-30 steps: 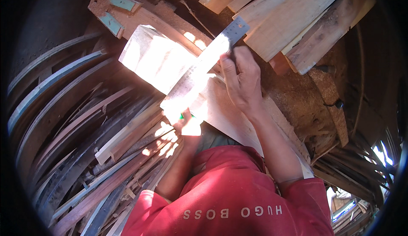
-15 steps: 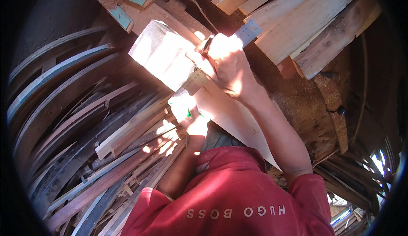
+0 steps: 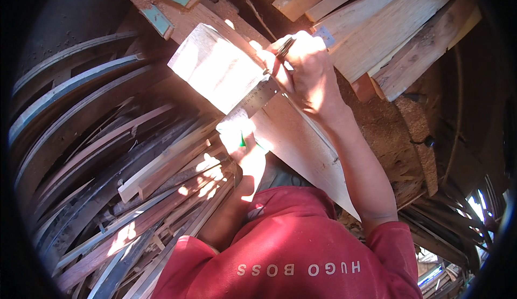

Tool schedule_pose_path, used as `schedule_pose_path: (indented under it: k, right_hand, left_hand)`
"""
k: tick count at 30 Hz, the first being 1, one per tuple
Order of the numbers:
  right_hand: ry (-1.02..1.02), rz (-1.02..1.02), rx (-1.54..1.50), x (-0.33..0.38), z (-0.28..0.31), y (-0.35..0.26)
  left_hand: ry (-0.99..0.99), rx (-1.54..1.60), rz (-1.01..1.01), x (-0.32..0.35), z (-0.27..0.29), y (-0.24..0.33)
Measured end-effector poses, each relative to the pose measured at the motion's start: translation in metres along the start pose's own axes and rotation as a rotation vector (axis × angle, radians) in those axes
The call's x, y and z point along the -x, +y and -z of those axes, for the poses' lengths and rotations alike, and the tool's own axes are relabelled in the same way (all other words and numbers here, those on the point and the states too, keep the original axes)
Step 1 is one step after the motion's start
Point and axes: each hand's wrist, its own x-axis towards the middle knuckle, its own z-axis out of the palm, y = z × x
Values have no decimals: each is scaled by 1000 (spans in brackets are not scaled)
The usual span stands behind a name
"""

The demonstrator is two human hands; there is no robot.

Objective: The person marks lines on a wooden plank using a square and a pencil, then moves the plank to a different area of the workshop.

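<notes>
A steel ruler (image 3: 256, 102) with fine graduations lies slantwise across a pale timber. My left hand (image 3: 245, 151), closed in bright glare, grips its near end, where a green part shows; I cannot tell whether that is a square's handle. My right hand (image 3: 312, 67) is over the ruler's far part and hides much of it. Between its fingers is a slim dark pencil (image 3: 285, 48), its tip down by the ruler's edge. The timber's sunlit block-like end (image 3: 215, 67) is left of the ruler, and its long flat face (image 3: 301, 148) runs toward my body.
Thick boards (image 3: 393, 29) are piled at the far right. A wooden beam (image 3: 196, 13) with pale green blocks lies at the far left. Many curved strips and offcuts (image 3: 156, 175) crowd the left side. Sawdust (image 3: 382, 132) covers the ground on the right.
My right hand has moved slightly right, and the pencil has tilted, uncovering more of the ruler's middle. My left hand stays at the ruler's near end.
</notes>
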Motion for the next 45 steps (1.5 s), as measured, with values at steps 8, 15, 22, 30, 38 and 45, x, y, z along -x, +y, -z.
schedule_pose_path:
  k: [8,15,22,30,38,45]
  right_hand:
    - [25,-27,-137,11,-28,-14]
    - [238,-55,122,23,27,-14]
    - [429,-268,-11,118,83,-40]
    - [666,-458,172,366,156,-115]
    - [637,-766,405,652,69,-212]
    - [744,-1404,-217,809,-36,-276]
  left_hand:
    - [-44,288,-35,8,0,15]
    - [-111,453,-261,-19,-15,-37]
    - [-383,989,-613,-35,32,-51]
    - [-567,482,-1059,49,76,-37]
    - [-1325,-559,-1053,242,-2,-172]
    - [-1827,-1329,-1107,351,-60,-300]
